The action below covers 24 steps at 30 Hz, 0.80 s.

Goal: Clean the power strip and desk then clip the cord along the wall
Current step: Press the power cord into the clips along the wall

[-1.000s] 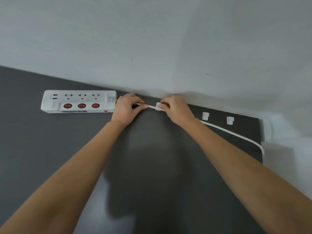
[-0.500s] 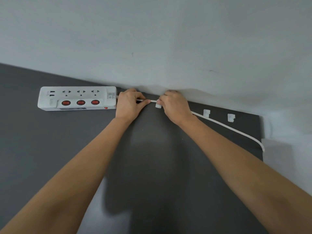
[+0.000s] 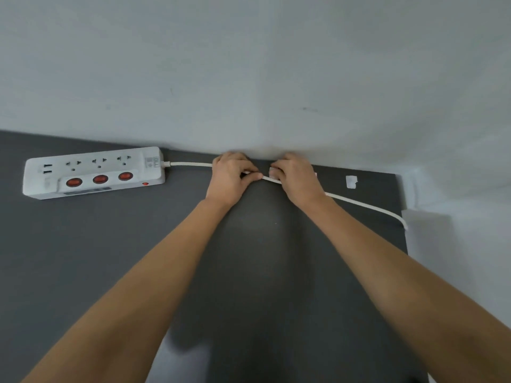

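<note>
White power strip (image 3: 94, 172), red switches (image 3: 100, 179), dark-grey desk (image 3: 83, 258).

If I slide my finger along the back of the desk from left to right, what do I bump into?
Power strip → left hand → right hand → small white clip → the cord's far end.

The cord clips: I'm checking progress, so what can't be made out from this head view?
- Whether the cord is seated in the first clip: the right hand covers it.
- The second clip: mostly behind the right wrist.
- The cord's far end: drops past the desk edge.
- Power strip label: too small.
</note>
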Tool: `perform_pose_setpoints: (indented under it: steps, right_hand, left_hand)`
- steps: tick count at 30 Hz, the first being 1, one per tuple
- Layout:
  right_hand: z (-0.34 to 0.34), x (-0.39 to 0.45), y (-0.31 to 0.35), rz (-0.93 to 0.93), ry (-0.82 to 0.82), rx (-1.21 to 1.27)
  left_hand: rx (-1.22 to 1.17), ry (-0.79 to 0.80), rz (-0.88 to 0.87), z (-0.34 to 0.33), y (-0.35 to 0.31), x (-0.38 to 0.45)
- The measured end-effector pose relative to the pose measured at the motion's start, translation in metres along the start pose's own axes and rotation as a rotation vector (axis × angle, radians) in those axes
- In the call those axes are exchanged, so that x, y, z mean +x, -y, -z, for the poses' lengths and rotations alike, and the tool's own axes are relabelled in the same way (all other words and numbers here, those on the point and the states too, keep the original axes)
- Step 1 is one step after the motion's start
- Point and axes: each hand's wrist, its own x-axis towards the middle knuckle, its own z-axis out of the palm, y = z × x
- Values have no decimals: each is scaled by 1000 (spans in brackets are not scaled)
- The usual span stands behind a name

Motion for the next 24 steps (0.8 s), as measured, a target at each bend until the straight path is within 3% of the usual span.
perform_pose_setpoints:
  steps: [14,18,21,24]
  right_hand:
    - [3,0,-1,6,-4,32]
    - [17,-11,-23,-22,-34,61]
    - [29,-26,-56,-152,-106,58]
    - [36,-34,-67,-140,-41,108]
  left_hand:
    - [200,-92,66,-17,-14,6]
    - [183,-126,-46,-20,-20,1]
    - [136,-30,-179,-29,-36,6]
    - [98,78,-176,-45,-50,13]
